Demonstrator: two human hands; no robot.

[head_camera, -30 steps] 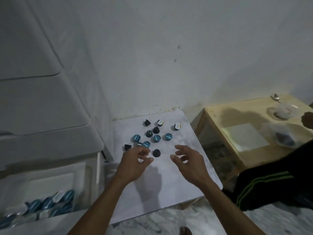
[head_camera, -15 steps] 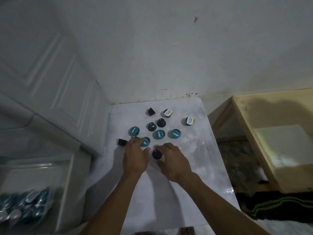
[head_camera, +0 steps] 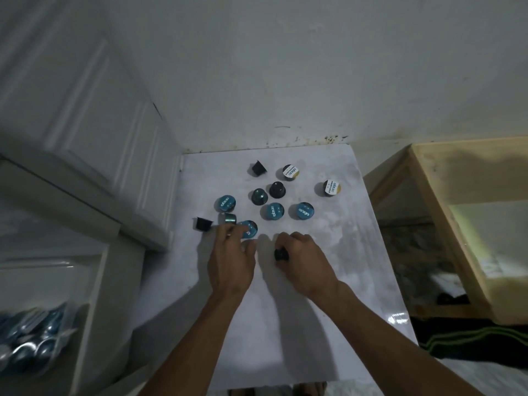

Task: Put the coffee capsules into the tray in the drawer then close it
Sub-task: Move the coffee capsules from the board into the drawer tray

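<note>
Several coffee capsules lie scattered on the white table (head_camera: 288,324), some with blue lids (head_camera: 273,211), some dark (head_camera: 276,189), two with white-and-yellow lids (head_camera: 291,172). My left hand (head_camera: 231,261) reaches over the near left of the group, its fingertips and thumb closed around a blue-lidded capsule (head_camera: 251,227) that still rests on the table. Just right of it, my right hand (head_camera: 305,262) grips a dark capsule (head_camera: 281,254) between thumb and fingers. The open drawer (head_camera: 94,295) is at the lower left, and its tray holds several blue capsules (head_camera: 34,341).
A white panelled cabinet front (head_camera: 85,124) stands left of the table, above the drawer. A pale wooden table (head_camera: 457,172) stands close on the right, with a dark striped cloth (head_camera: 463,341) below it. The wall runs right behind the capsules.
Both hands moved forward from hovering onto the nearest capsules. The right hand has closed on the dark capsule and the left on a blue-lidded one. The view tilted down and closer.
</note>
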